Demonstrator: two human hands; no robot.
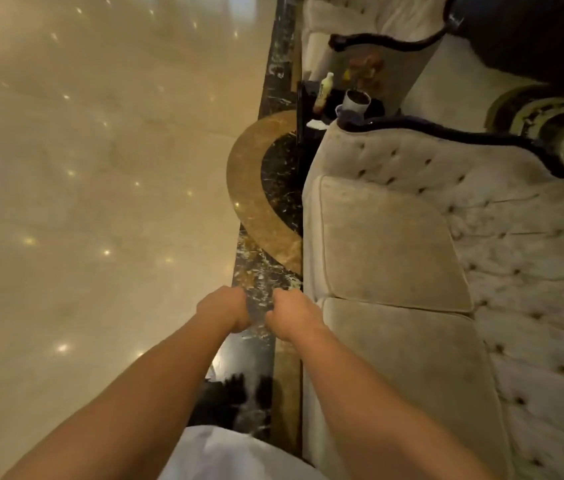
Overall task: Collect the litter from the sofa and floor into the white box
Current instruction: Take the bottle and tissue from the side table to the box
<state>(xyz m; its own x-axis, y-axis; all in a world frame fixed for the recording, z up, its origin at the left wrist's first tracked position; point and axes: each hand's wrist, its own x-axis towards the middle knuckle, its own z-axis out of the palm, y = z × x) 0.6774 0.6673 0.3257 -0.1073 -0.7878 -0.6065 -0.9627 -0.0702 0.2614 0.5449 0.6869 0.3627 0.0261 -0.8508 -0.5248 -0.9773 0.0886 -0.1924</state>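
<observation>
Both hands, left hand (225, 308) and right hand (292, 317), are curled near the sofa (391, 237) front edge; whether anything is gripped cannot be told. Wide floor (100, 168) is seen leftward.

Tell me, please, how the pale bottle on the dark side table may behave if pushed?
The bottle stands tall and narrow, so it probably tips easily. It looks like light plastic, likely sliding on the glossy side table. The cup nearby could get knocked.

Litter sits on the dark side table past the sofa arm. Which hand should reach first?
Right hand, probably: it hangs on the sofa side, in line with the bottle and cup. Left hand is over the floor.
</observation>
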